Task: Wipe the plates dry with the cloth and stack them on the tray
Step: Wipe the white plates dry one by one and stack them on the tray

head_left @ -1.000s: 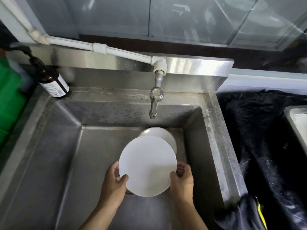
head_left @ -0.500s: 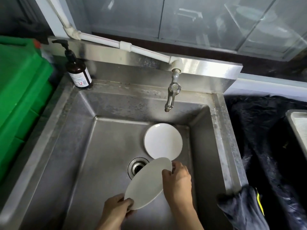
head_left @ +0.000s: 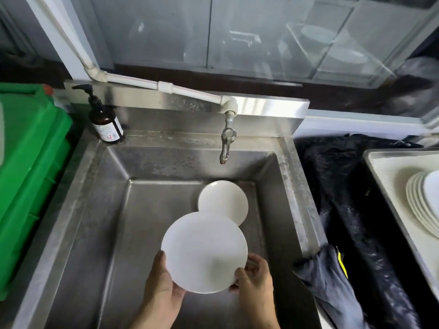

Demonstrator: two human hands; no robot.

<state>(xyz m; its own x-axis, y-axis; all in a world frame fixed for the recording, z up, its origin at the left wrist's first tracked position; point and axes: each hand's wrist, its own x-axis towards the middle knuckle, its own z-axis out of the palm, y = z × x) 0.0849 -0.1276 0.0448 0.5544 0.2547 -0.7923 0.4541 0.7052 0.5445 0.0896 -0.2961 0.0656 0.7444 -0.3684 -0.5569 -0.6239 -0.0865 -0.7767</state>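
L hand: grips held plate at its lower-left rim, thumb up along the edge, fingers curled under.
R hand: pinches same plate at lower-right rim, thumb on top face, fingers behind.
Held plate: white, round, above the sink basin, face toward cam, near flat-on.
2nd plate: white, lies on sink floor at back right, under the tap; near edge hidden behind held plate.
Vs 0.5 s ago: held plate was tilted edge-on w/ drain showing beside it; now turned face-up to cam & covers the drain. L hand has shifted from bottom tip to left rim. 2nd plate hasn't moved.
Cloth: dark grey w/ yellow strip, draped over sink's right front corner, apart from both hands.
Tray: metal, far right, w/ plate stack on it, partly cut off by frame edge.
Surface: stainless sink, scuffed; black plastic sheet btwn sink & tray.
Room: soap pump bottle at back-left sink corner; green crate left; white pipe along backsplash; glass window behind.
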